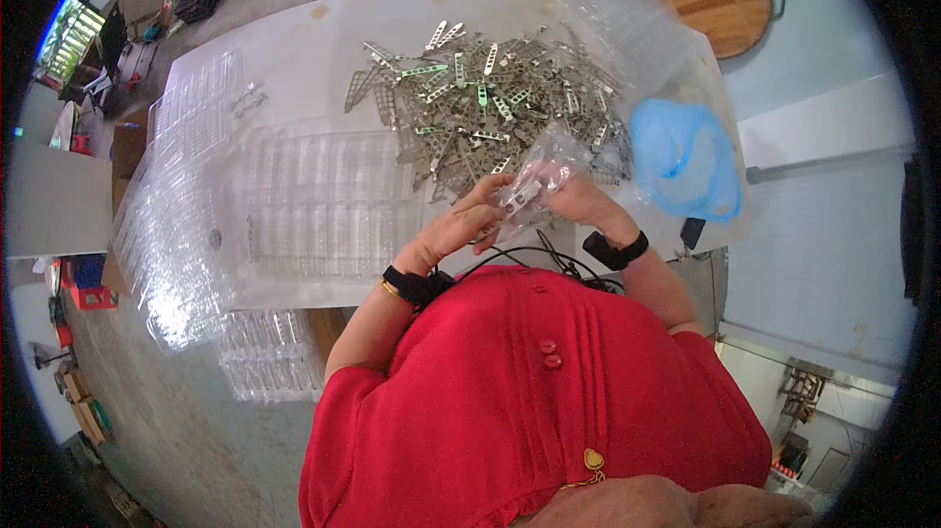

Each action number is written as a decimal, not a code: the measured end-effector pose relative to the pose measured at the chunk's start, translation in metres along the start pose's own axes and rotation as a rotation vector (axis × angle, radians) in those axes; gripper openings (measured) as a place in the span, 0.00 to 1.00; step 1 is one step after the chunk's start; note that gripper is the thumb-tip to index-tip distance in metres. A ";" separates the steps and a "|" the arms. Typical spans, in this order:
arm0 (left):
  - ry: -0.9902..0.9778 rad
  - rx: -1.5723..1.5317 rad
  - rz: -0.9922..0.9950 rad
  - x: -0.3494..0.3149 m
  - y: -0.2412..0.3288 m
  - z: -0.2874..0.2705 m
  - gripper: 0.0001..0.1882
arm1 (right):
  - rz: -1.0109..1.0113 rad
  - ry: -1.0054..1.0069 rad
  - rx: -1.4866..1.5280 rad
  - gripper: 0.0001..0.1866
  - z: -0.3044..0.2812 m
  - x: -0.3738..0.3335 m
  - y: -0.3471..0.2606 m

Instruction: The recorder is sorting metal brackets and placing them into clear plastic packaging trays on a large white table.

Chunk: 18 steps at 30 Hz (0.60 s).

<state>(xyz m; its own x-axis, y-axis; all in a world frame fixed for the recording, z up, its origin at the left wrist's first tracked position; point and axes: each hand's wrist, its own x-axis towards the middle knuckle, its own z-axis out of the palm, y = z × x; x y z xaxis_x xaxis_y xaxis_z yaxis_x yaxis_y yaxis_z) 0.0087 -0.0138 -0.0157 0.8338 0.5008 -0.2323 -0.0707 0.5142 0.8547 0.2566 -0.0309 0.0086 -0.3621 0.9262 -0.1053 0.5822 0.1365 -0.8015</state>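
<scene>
My left hand and my right hand meet over the near edge of the table, just in front of a heap of slotted metal strips. Both hands have their fingers closed on a crinkled clear plastic bag, whose loose end rises over the right fingers. A shiny metal strip with holes shows between the hands; whether it lies inside the bag or against it, I cannot tell. Plastic film hides part of the right fingers.
Clear moulded plastic trays cover the table's left side, some overhanging its edge. More trays lie at the far right. A blue plastic bag sits at the right edge. Black cables run along the near edge by my wrists.
</scene>
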 end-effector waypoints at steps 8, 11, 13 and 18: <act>0.069 0.058 0.061 0.004 0.001 0.001 0.28 | 0.105 -0.025 0.151 0.15 0.019 0.005 -0.002; 0.137 0.087 0.106 0.009 -0.006 0.001 0.27 | 0.049 0.000 0.185 0.17 0.022 0.008 -0.023; 0.154 0.127 0.130 0.010 -0.007 0.001 0.28 | 0.144 -0.033 0.129 0.17 0.026 0.009 -0.029; 0.175 0.155 0.114 0.009 0.000 0.002 0.26 | -0.121 0.085 0.050 0.13 0.049 0.015 0.007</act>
<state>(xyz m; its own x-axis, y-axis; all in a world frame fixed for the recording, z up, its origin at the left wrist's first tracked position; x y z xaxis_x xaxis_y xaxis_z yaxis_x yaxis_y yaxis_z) 0.0172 -0.0110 -0.0165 0.7170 0.6691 -0.1952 -0.0629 0.3411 0.9379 0.2192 -0.0330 -0.0276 -0.3633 0.9307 0.0418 0.5007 0.2328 -0.8337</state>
